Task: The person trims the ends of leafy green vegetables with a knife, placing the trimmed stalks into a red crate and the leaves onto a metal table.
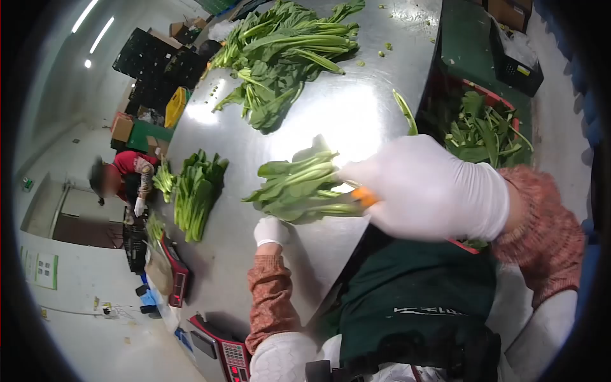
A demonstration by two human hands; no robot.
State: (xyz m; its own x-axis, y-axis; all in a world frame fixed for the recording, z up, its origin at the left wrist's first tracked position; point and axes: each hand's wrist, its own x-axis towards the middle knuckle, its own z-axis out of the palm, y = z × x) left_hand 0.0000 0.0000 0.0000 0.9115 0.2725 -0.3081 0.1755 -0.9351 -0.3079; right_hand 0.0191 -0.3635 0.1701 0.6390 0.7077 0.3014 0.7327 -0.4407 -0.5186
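Note:
A small bunch of leafy greens [296, 188] lies across the space between my two gloved hands, leaves to the left and pale stems to the right. My left hand [272, 232] is curled at the bunch's lower edge, partly covered by the leaves. Over the stem ends, my right hand [426, 188], large and slightly blurred, is closed on a small orange object [365, 196]. Most of that object is hidden by the fingers, so its kind does not show. The stems meet or pass just beside the right fingertips.
A large heap of greens [280, 54] covers the far end of the metal table [248, 248]. Another bunch [197, 194] rests at the left. Red scales [232, 360] stand along the near left edge. A red-rimmed crate [487, 130] of leaves is on the right. A person [130, 172] stands across the table.

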